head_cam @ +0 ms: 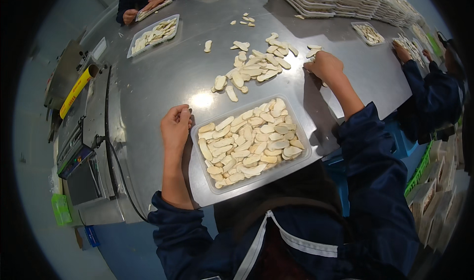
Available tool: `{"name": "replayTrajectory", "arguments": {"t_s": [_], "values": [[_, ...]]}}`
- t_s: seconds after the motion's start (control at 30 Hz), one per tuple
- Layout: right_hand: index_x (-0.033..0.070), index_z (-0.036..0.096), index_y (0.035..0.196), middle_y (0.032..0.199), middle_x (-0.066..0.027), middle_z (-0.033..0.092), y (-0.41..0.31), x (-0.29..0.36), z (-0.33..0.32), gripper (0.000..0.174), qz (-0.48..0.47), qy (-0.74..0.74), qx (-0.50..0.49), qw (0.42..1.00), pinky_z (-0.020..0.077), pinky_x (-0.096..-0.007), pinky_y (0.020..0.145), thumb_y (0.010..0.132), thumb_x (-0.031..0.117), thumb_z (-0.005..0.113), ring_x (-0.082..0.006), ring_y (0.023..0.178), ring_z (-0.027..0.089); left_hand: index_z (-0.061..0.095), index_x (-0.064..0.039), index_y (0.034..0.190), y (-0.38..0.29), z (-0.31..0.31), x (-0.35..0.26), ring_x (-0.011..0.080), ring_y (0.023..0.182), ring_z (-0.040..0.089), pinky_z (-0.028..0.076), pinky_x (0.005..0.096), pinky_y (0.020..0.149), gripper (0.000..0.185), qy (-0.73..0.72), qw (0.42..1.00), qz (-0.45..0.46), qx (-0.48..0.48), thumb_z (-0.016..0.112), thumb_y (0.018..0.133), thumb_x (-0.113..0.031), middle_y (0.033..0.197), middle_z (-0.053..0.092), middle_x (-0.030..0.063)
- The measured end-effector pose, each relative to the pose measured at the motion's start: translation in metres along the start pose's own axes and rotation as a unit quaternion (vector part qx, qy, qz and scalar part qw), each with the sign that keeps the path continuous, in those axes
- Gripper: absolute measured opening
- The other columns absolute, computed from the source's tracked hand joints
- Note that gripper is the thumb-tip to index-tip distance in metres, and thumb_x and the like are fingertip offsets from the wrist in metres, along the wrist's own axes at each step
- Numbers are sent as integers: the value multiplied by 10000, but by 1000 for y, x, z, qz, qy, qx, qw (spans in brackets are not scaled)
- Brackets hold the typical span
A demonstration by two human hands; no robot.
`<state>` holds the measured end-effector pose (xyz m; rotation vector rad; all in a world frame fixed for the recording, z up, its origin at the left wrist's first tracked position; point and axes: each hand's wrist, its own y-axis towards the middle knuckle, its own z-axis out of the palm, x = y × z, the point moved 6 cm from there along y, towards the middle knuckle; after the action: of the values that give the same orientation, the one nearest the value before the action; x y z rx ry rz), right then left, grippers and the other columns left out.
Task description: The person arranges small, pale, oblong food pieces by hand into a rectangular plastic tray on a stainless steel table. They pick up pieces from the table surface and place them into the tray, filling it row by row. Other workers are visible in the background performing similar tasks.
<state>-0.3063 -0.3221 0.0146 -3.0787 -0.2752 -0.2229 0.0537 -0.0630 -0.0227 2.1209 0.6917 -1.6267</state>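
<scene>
A clear plastic tray (307, 146) full of pale dried slices (244, 139) lies at the table edge before me. Just left of its upper left corner rests my left hand (177, 126), fingers curled; whether a slice is in it cannot be seen. My right hand (325, 65) is over the metal table beyond the tray's right side, fingertips down beside a few slices (314, 50). Its fingers are bent and partly hidden, so its hold is unclear. A loose heap of slices (255, 67) is spread between the hands, beyond the tray.
Another filled tray (177, 25) stands at the back left, near a co-worker's hands (159, 0). Stacked trays (311, 0) rise at the back right; a small filled tray (381, 41) and another person's hand (401, 52) are beside them. A machine with a black cable (122, 172) borders the left.
</scene>
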Motion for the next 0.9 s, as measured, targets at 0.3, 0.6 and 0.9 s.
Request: {"name": "replayTrajectory", "arguments": {"t_s": [0.3, 0.6, 0.9], "values": [[-21, 665, 731, 694, -131, 660, 11, 7, 16, 208, -9, 330, 83, 940, 474, -336, 597, 689, 183, 660, -204, 628, 606, 649, 47, 1005, -1, 2, 2, 63, 615, 537, 457, 214, 564, 191, 12, 1000, 3, -5, 578, 920, -109, 776, 633, 28], [-9, 676, 949, 908, -188, 682, 15, 56, 18, 427, -52, 79, 79, 992, 511, -382, 725, 642, 283, 732, -315, 844, 664, 651, 43, 1006, 1, 1, 1, 64, 621, 543, 457, 211, 566, 194, 11, 1000, -7, -2, 580, 919, -115, 779, 635, 29], [-23, 656, 895, 827, -57, 656, -4, -36, -8, 108, 47, 683, 150, 714, 528, -200, 627, 809, 41, 638, -102, 738, 628, 650, 26, 1030, 1, 1, 4, 55, 638, 518, 440, 198, 590, 203, 5, 1000, -4, 11, 586, 928, -137, 781, 618, 4]]}}
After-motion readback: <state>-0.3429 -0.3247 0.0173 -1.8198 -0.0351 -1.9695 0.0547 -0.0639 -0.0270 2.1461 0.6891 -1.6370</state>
